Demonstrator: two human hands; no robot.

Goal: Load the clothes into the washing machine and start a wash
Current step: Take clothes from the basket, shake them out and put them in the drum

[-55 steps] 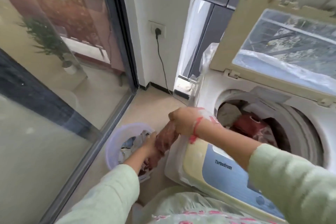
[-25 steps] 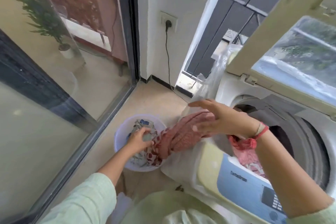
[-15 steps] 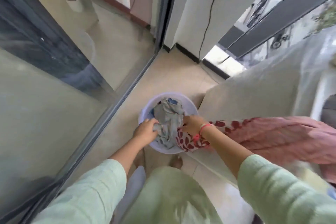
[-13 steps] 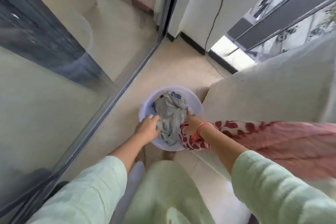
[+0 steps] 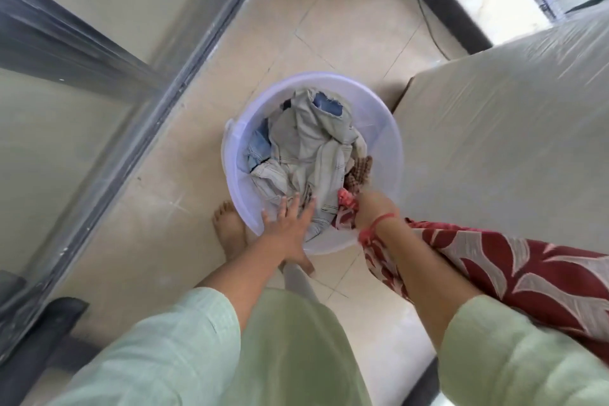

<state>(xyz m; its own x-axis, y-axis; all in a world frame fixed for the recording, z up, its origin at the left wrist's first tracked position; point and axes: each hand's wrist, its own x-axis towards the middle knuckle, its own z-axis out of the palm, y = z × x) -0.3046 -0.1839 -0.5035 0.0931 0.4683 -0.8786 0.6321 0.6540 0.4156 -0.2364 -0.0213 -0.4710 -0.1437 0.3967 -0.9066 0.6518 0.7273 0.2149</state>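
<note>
A pale lilac plastic tub (image 5: pixel 385 128) stands on the floor, holding a grey-white garment (image 5: pixel 306 145), some blue cloth (image 5: pixel 258 145) and a brown checked piece (image 5: pixel 361 171). My left hand (image 5: pixel 290 217) lies with straight fingers on the grey garment at the tub's near rim. My right hand (image 5: pixel 372 208) reaches into the tub's right side and grips the end of a red leaf-patterned cloth (image 5: pixel 514 270), which trails right across my arm. The washing machine's plastic-wrapped side (image 5: pixel 504 128) fills the right; its drum is out of view.
A glass sliding door with a grey frame (image 5: pixel 131 115) runs along the left. Beige floor tiles (image 5: pixel 346 26) lie beyond the tub, with a black cable (image 5: pixel 425 10) at top right. My bare foot (image 5: pixel 230 231) stands by the tub.
My view has tilted down from the machine's drum to the tub. My right hand came down from the machine top into the tub. The left hand's fingers have straightened over the grey garment.
</note>
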